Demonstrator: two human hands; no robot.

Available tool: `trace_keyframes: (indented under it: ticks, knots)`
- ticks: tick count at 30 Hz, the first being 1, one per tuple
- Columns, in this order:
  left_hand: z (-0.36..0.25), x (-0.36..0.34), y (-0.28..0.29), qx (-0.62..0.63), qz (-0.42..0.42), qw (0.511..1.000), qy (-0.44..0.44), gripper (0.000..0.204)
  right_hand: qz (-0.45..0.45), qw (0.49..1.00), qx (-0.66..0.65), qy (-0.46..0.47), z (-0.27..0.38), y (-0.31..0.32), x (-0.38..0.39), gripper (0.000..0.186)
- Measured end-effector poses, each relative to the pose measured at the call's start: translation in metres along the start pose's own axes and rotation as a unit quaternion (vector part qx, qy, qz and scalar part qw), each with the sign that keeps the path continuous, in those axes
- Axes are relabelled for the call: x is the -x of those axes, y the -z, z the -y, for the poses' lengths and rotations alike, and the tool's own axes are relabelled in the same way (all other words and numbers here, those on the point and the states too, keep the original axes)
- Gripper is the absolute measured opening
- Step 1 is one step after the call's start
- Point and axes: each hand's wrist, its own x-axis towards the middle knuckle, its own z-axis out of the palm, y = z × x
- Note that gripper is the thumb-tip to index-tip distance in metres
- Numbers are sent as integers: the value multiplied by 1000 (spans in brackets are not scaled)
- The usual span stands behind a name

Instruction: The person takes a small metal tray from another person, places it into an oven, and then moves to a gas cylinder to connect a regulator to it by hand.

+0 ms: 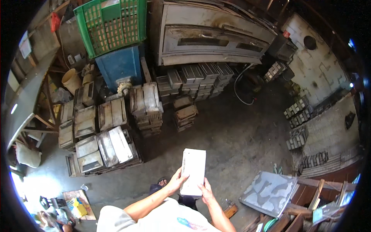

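In front of my body I hold a white oblong block (194, 168) with a worn, slightly greyish left side. It could be a pan or a box; its exact kind does not show. My left hand (177, 180) is closed on its left edge, thumb on the top face. Lower down on the right side, my right hand (206, 191) grips it with the thumb near the corner. The fingers beneath it are hidden. Stacks of metal baking tins (87, 152) stand on the floor ahead to the left.
A large metal oven (216, 34) stands at the back, with more stacked tins (197, 73) below it. A green crate (112, 29) rests on a blue cabinet (119, 67). At lower right a camouflage-patterned cushion (268, 192) lies by wooden framing. A long table (27, 92) runs along the left.
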Motion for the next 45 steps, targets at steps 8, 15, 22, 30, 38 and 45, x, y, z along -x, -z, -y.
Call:
trace_keyframes:
  ticks: [8,15,22,30,38,45]
  knots:
    - [-62,-182,-1,-14,-135,984,-117,60,12,981,142,-134,72,99,-143,67]
    - [-101,-323,48,19,-328,916,-229,63,13,912,343,-226,141,205,-273,65]
    - [-136,-439,116,71,-450,861,-224,61,203,736,627,-153,204,173,-426,70]
    - [-152,-537,210,33,-507,854,-109,67,208,797,552,-132,205,49,-594,60]
    - [-168,-577,262,100,-478,852,-189,60,190,855,481,47,154,-50,-761,62]
    - [-187,-613,296,19,-465,865,-185,61,147,871,469,-3,133,-75,-838,59]
